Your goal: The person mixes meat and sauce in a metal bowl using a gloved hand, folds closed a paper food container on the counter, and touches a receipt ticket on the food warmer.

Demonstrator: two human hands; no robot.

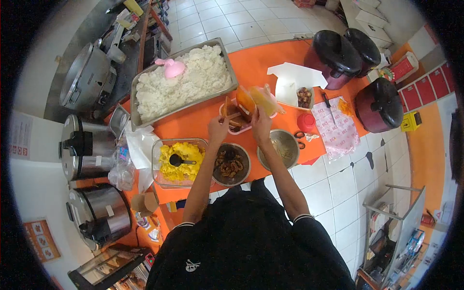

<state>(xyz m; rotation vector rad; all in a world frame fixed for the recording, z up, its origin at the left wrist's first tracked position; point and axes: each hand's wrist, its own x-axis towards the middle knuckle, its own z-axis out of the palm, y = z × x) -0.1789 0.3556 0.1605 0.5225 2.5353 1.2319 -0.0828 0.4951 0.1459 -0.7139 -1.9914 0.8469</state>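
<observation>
Orange plastic bag (245,100) stands over the pink-rimmed tub (238,126), near the middle of the table (263,53), with a pale yellowish bag (265,102) just beside it on the right. The right hand (261,126) is narrow, its fingers closed at the lower part of the orange plastic bag; whether it also grips the pale one, I cannot tell. The left hand (218,129) is pinched narrow too, on a thin orange strip (225,107) at the tub's left side (part of the same bag or separate, the view does not settle it). Brown pieces (235,119) lie inside the tub.

Outward from there, room is tight to the left, where the rice tray's (182,83) long rim comes near the tub, its pink scoop (170,68) resting on the rice. On the near side, the bowl of brown food (231,165) and the metal bowl (278,150) sit along the table's edge, with the glass dish of yellow food (180,163) beyond the left forearm. The white carton (296,85) borders the right. The widest stretch of orange surface runs past the bags, between rice tray and carton, to the far edge.
</observation>
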